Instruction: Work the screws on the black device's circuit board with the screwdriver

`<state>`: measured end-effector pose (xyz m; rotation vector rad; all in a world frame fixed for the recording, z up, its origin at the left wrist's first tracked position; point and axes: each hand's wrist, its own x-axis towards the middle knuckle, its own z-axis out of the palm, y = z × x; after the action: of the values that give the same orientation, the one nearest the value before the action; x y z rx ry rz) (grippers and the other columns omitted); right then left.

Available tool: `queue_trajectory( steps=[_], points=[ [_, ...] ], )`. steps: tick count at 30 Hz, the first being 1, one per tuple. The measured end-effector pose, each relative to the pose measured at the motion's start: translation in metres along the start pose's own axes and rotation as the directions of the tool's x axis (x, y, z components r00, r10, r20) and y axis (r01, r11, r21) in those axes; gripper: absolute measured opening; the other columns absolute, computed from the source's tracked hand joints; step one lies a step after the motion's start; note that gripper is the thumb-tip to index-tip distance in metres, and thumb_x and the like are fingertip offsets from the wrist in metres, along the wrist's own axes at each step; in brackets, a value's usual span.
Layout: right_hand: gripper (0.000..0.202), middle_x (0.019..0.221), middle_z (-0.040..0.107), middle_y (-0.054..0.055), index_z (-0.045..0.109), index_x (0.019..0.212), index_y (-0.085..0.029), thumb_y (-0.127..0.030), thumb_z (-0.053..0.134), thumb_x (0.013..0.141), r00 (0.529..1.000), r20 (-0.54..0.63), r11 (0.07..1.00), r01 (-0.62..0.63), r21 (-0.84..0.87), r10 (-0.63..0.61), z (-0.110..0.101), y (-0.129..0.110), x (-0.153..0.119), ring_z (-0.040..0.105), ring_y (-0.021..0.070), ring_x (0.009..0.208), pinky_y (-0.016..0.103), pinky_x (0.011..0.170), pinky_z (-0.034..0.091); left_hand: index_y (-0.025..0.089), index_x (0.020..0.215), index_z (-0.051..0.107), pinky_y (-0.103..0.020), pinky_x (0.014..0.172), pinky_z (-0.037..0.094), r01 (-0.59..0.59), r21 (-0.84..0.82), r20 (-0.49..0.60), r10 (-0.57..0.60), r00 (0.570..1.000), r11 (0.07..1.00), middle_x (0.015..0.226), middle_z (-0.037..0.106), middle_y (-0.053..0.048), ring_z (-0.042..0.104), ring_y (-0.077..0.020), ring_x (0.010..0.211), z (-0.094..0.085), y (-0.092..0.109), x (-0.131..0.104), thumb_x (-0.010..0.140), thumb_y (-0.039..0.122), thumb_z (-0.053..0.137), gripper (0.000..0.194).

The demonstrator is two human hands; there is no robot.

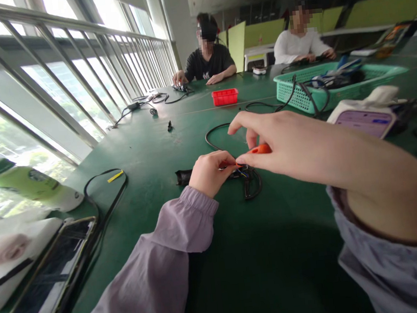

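Observation:
On the green table [276,248], my left hand [210,173] is closed around a black elongated device [184,177], whose left end sticks out past my wrist. Thin blue and yellow wires [244,172] show at its right end, beside a looped black cable [259,187]. My right hand [284,142] pinches an orange-handled tool [261,149] against the device, close to my left fingertips. The tool's tip and the exact contact spot are hidden by my fingers.
Ahead lie a red basket [225,97], a small black part [169,126] and a green basket [370,74] of cables. A phone [47,285] and a bottle [30,186] are at left, a white device [365,114] at right. Two people [208,60] sit across.

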<state>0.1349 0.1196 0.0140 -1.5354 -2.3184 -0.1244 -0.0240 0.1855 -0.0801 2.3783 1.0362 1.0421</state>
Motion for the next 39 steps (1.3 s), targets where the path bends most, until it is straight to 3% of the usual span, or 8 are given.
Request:
queue_trajectory(
  steps=[4,8,15,20,25,29,33,39],
  points=[
    [0.019,0.073,0.06,-0.001,0.055,0.092,-0.023,-0.02,0.055,0.074,0.998,0.03,0.997,0.058,-0.043,-0.057,-0.001,0.002,-0.002,0.053,0.0121,0.056,0.024,0.053,0.031,0.016,0.073,0.065,-0.021,0.063,0.046,0.024,0.034,0.033,-0.025,0.999,0.999,0.068,0.064,0.001,0.057,-0.0109,0.063,-0.004,0.002,0.001,0.072,0.016,0.058,0.007],
    [0.006,0.057,0.053,-0.001,0.055,0.079,-0.021,-0.024,0.051,0.077,0.998,-0.011,0.989,-0.063,-0.133,0.062,-0.003,-0.001,-0.004,0.048,0.0125,0.048,0.025,0.049,0.029,0.017,0.08,0.066,-0.021,0.067,0.046,0.017,0.078,0.098,-0.025,0.995,0.997,0.074,0.066,0.0,0.059,-0.0114,0.066,-0.006,0.004,0.003,0.076,0.016,0.054,0.013],
    [0.044,0.04,0.039,0.002,0.05,0.049,-0.019,-0.051,0.048,0.079,0.977,-0.134,0.98,-0.177,-0.09,0.164,0.004,-0.001,0.0,0.057,0.0222,0.056,0.031,0.055,0.037,0.019,0.106,0.058,-0.03,0.085,0.046,-0.096,0.21,0.224,0.048,0.973,0.973,0.104,0.062,-0.005,0.058,-0.0183,0.095,-0.01,-0.001,0.002,0.075,0.019,0.055,0.031],
    [0.03,0.051,0.052,0.002,0.059,0.074,-0.019,-0.043,0.046,0.083,0.951,-0.251,0.981,-0.192,-0.017,0.182,0.018,-0.005,0.006,0.058,0.0207,0.058,0.03,0.053,0.039,0.014,0.126,0.042,-0.048,0.104,0.029,-0.04,0.502,0.182,-0.061,0.981,0.864,0.126,0.051,-0.013,0.046,-0.0273,0.116,-0.007,-0.031,-0.02,0.076,0.041,0.058,0.06],
    [0.039,0.106,0.061,0.007,0.042,0.119,-0.019,-0.026,0.049,0.081,0.959,-0.268,0.922,0.02,0.388,0.092,0.043,0.001,-0.014,0.062,0.0166,0.079,0.03,0.067,0.049,0.013,0.125,0.044,-0.042,0.1,0.034,-0.013,0.625,0.17,-0.12,0.978,0.781,0.116,0.057,-0.011,0.051,-0.0246,0.109,-0.004,-0.056,-0.039,0.085,0.036,0.044,0.046],
    [0.031,0.106,0.062,0.008,0.046,0.109,-0.019,-0.015,0.049,0.079,0.923,-0.378,0.841,0.149,0.521,0.071,0.076,0.012,-0.052,0.061,0.0178,0.095,0.033,0.083,0.049,0.014,0.118,0.05,-0.039,0.091,0.038,-0.007,0.644,0.127,-0.098,0.987,0.765,0.107,0.059,-0.01,0.053,-0.0249,0.1,-0.002,-0.059,-0.04,0.085,0.033,0.045,0.039],
    [0.031,0.108,0.062,0.009,0.045,0.109,-0.023,-0.014,0.049,0.08,0.897,-0.424,0.797,0.165,0.582,0.124,0.109,0.022,-0.079,0.064,0.0173,0.085,0.034,0.072,0.054,0.016,0.114,0.05,-0.037,0.087,0.04,-0.006,0.616,0.1,-0.071,0.992,0.788,0.103,0.059,-0.009,0.054,-0.0239,0.097,-0.002,-0.058,-0.04,0.083,0.034,0.047,0.037],
    [0.041,0.111,0.048,0.012,0.041,0.113,-0.022,-0.015,0.05,0.074,0.875,-0.475,0.793,0.224,0.566,0.092,0.121,0.025,-0.084,0.057,0.0209,0.09,0.037,0.068,0.052,0.018,0.109,0.051,-0.034,0.082,0.042,0.032,0.63,0.034,-0.069,0.997,0.776,0.102,0.06,-0.007,0.057,-0.022,0.093,-0.003,-0.054,-0.041,0.08,0.032,0.05,0.033]
  ],
)
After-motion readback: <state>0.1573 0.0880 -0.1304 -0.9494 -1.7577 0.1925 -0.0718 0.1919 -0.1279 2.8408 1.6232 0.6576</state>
